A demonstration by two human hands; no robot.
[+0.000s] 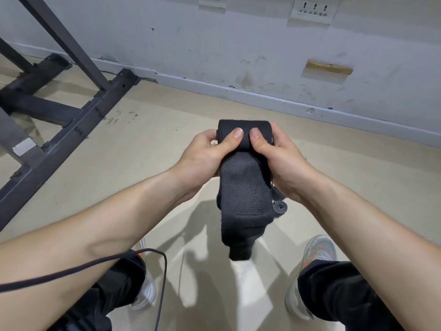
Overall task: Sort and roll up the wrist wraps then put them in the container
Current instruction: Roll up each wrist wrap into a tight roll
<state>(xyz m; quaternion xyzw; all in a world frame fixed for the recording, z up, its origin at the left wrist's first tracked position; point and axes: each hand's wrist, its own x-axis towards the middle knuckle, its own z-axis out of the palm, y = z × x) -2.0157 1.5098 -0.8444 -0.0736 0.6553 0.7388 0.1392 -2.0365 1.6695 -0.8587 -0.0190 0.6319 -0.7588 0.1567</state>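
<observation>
Both forearms reach forward, left hand [202, 151] and right hand [281, 156] curled, thumbs up.

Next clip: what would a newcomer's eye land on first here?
At centre frame, the left hand and right hand grip a black wrist wrap, thumbs on its rolled top while its loose tail hangs toward the floor. A dark metal frame stands on the floor at the upper left, beside a scuffed white wall.

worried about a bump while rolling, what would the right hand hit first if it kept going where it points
The right hand points inward at the wrist wrap it already grips; just past the roll sits the left hand, thumbs nearly touching, though depth is unclear.
</observation>
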